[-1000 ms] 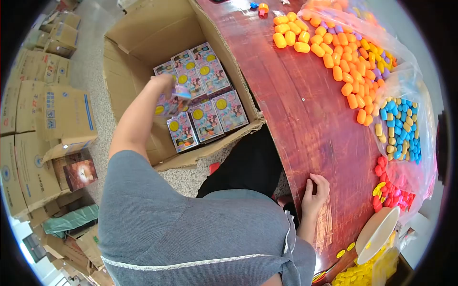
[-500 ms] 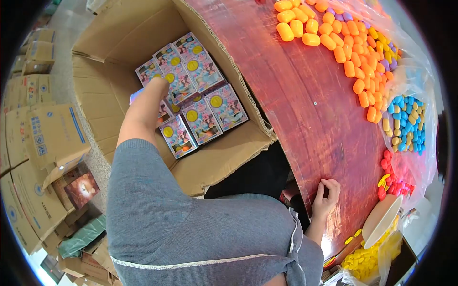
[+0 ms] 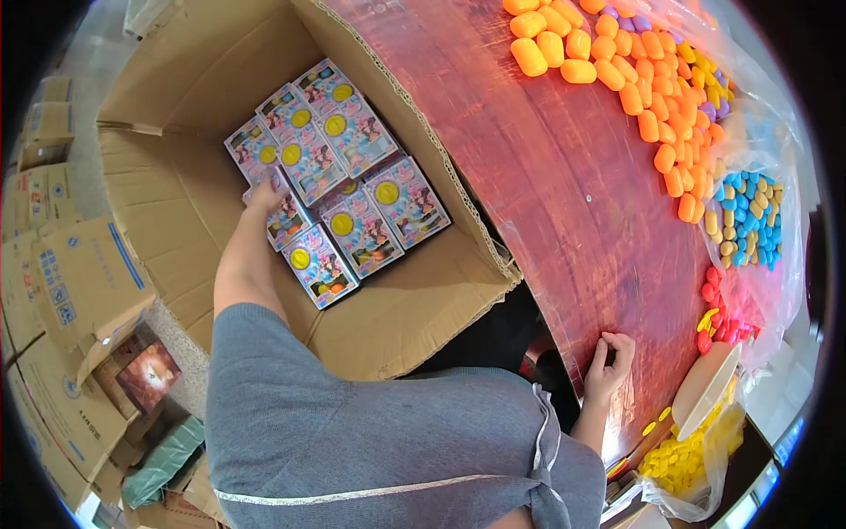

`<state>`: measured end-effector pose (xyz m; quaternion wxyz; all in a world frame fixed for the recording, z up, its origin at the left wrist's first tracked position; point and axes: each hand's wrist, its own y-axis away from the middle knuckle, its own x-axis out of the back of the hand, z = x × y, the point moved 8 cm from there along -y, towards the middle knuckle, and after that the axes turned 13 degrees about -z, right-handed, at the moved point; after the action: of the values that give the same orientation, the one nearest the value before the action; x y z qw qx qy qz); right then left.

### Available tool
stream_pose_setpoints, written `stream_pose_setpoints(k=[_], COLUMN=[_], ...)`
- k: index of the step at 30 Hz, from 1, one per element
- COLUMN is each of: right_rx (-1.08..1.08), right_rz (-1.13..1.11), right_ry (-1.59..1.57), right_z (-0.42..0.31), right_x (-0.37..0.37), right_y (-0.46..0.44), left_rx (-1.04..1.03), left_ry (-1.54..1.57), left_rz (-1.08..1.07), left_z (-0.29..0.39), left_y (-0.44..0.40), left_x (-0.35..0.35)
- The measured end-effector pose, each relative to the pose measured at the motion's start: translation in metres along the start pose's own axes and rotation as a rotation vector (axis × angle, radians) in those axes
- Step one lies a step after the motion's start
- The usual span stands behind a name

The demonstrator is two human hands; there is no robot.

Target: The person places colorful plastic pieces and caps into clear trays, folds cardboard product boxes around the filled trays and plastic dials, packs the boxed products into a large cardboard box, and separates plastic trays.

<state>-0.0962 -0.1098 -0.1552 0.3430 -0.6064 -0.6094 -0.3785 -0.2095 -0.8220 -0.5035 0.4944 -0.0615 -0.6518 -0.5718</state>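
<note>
Inside the open cardboard box [image 3: 423,317], several small printed boxes [image 3: 357,132] with yellow round stickers lie close together. My left hand [image 3: 266,192] reaches in at their left side, its fingers closed at the upper end of one printed box [image 3: 288,220]; part of that box is covered by the hand. Just below it is another printed box [image 3: 320,264] with a window showing coloured pieces. My right hand [image 3: 610,363] rests on the near edge of the red-brown table [image 3: 564,256], fingers curled in, nothing visible in them.
Orange capsules [image 3: 674,123] are heaped on the table's far side. Blue and tan capsules [image 3: 749,216], red pieces [image 3: 727,322] and yellow pieces [image 3: 683,463] lie at the right in or beside clear bags. A cream bowl [image 3: 705,388] leans there. Cartons [image 3: 88,282] stack at left.
My left hand has drawn back slightly, and the printed box under it now lies more in view among the others. The view has shifted a little. My right hand keeps its place.
</note>
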Motion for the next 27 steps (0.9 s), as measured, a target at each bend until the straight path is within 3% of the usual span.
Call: stream_pose_setpoints(k=[3, 9, 13, 18, 20, 21, 25, 26, 27], right_rx=[0.004, -0.009, -0.033, -0.062, -0.074, -0.079, -0.073, -0.056, -0.04], right_rz=[-0.001, 0.013, 0.014, 0.015, 0.018, 0.016, 0.022, 0.016, 0.012], right_ry=[0.016, 0.02, -0.003, -0.014, -0.01, -0.015, -0.025, -0.01, 0.006], right_z=[-0.002, -0.001, 0.004, 0.001, 0.003, 0.004, 0.005, 0.005, 0.003], right_x=[0.0, 0.001, -0.001, 0.0, 0.002, 0.001, -0.001, 0.0, 0.001], right_y=[0.0, -0.001, 0.001, -0.001, -0.001, -0.001, 0.0, -0.001, -0.001], left_rx=[-0.069, -0.219, -0.091, -0.109, -0.31, -0.317, -0.234, -0.252, -0.385], left_ry=[-0.095, 0.063, -0.021, -0.025, -0.306, -0.31, -0.103, -0.112, 0.074], left_rz=[0.179, 0.327, 0.159, -0.031, -0.1, -0.1, -0.097, -0.078, -0.076], left_z=[-0.007, 0.039, 0.106, 0.128, 0.131, 0.136, 0.129, 0.105, 0.088], left_y=[-0.03, -0.088, -0.085, -0.111, -0.137, -0.135, -0.116, -0.156, -0.182], left_x=[-0.032, -0.011, 0.02, 0.002, -0.008, -0.007, -0.003, -0.019, -0.041])
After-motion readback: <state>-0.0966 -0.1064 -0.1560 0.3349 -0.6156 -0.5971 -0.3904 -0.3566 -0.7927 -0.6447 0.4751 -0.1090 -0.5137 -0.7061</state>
